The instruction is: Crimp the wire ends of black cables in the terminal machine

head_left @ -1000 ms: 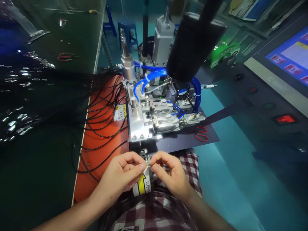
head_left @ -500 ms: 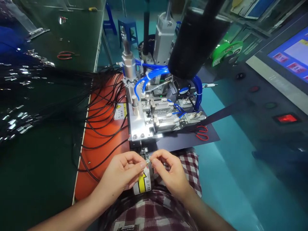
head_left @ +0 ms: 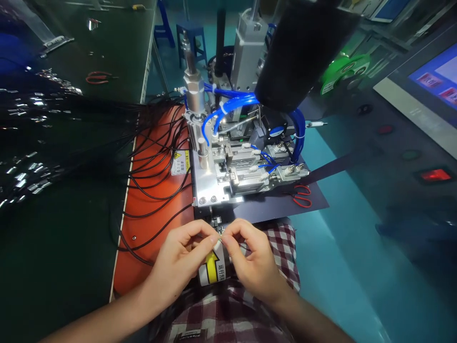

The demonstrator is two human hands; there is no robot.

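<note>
Thumb and forefinger of my left hand are closed in a pinch, just in front of the machine. Opposite it, my right hand pinches the same way, the fingertips almost meeting. Between them shows a tiny bit of thin wires, pale and yellowish; the fingers hide most of it. Below the hands is a white label with a yellow arrow on the machine's front track. Beyond stands the metal machine with cylinders and blue air hoses.
Black cables run over the orange board from a pile with shiny ends on the dark green table at left. Red-handled scissors lie right of the machine; red-handled pliers lie on the table. A control panel stands at right.
My fingertips have come closer together, and less of the thin wires shows between them. The view has shifted slightly, so the machine sits a little further right.
</note>
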